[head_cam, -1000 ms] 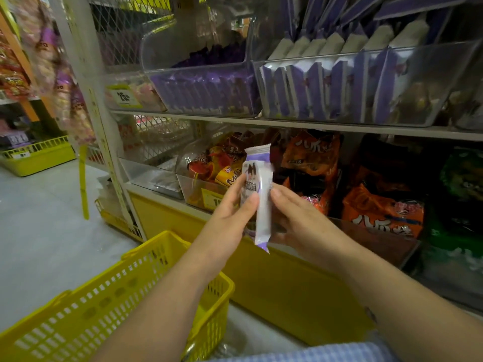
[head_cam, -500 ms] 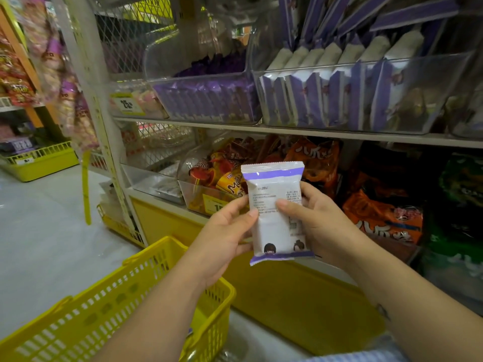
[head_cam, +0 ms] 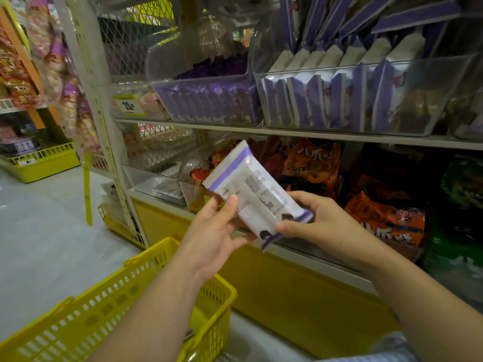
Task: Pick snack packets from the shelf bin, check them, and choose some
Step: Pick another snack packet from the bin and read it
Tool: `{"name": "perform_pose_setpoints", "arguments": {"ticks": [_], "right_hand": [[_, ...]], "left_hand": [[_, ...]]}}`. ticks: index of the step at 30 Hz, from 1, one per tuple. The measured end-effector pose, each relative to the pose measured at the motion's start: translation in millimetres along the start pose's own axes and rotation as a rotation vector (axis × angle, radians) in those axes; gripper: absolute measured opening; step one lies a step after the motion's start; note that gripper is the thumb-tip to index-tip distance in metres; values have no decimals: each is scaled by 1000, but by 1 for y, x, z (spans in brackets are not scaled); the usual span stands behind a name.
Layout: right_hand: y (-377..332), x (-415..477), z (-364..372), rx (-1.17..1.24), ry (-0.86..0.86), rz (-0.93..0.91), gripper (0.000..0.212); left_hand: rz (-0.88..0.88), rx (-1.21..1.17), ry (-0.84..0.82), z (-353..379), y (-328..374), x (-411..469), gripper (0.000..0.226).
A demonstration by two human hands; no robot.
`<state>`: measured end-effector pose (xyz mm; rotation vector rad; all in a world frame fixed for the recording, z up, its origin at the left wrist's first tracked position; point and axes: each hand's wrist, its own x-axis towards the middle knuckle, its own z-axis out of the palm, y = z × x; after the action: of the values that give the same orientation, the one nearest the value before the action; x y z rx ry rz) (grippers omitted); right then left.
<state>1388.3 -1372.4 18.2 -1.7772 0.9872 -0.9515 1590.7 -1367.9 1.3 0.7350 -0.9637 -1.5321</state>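
A white snack packet (head_cam: 254, 189) with purple bands at both ends is held in front of the lower shelf, tilted with its top end up to the left and its printed back facing me. My left hand (head_cam: 213, 235) holds its left edge, thumb on the face. My right hand (head_cam: 317, 223) pinches its lower right end. A clear shelf bin (head_cam: 366, 100) on the upper shelf holds several more white and purple packets standing in a row.
A yellow shopping basket (head_cam: 125, 307) hangs under my left forearm. Another clear bin (head_cam: 209, 100) of purple packets stands left of the first. Orange snack bags (head_cam: 384, 218) fill the lower shelf. A white shelf post (head_cam: 104, 121) stands left, with grey floor beyond.
The packet was turned from edge-on to its printed back, then tilted so its top leans left. My right hand slid down to its lower end.
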Motion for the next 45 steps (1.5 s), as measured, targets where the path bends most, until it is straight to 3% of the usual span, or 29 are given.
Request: {"name": "perform_pose_setpoints", "arguments": {"ticks": [5,9,14,19,24,31,34,37,41,45], "right_hand": [[-3,2,4,281,138,-9,18],[-4,3,10,323,208,0,10],[-6,3,17,312,262,-34,15],[-5,3,22,309,364,-12,5],[-7,6,24,558,222,240,25],[-6,7,29,814,128,389,25],[-8,7,30,680,130,215,25],[-8,5,36,316,210,31,26],[-7,1,40,-158,229,-104,19],[-10,-1,37,-65,145,-124,10]], "left_hand": [[-5,-119,96,-5,5,2,38],[-29,-128,123,-5,4,2,33],[-61,-159,126,-6,4,0,29],[-16,-177,98,-5,6,1,39],[72,23,154,-1,9,1,48],[143,159,204,1,6,1,45],[104,106,277,-5,6,3,34],[23,81,355,-11,5,4,21],[-82,154,227,-7,3,-1,43],[-79,124,125,-2,6,-3,75]]}}
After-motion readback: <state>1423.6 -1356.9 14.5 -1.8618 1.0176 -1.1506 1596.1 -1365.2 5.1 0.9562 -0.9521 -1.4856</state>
